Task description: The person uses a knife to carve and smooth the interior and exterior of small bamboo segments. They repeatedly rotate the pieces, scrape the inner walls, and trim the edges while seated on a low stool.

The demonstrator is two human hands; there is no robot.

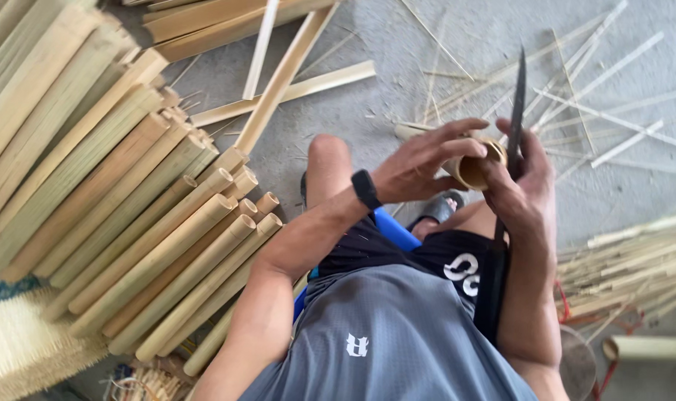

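Note:
My left hand (419,165) wraps around the end of a short bamboo tube (473,169), whose hollow open end faces the camera. In my right hand (522,187) I grip a long dark knife (516,111); its blade points up and away and rests against the rim of the tube. A black watch (366,188) sits on my left wrist. Both hands meet above my knees, and I sit on something blue (393,230).
A large stack of bamboo poles (130,208) lies at the left. Split bamboo slats (278,82) and thin slivers (605,82) are scattered over the grey concrete floor (375,37). A bundle of thin strips (635,267) lies at the right, and a bamboo piece (650,347) sits at lower right.

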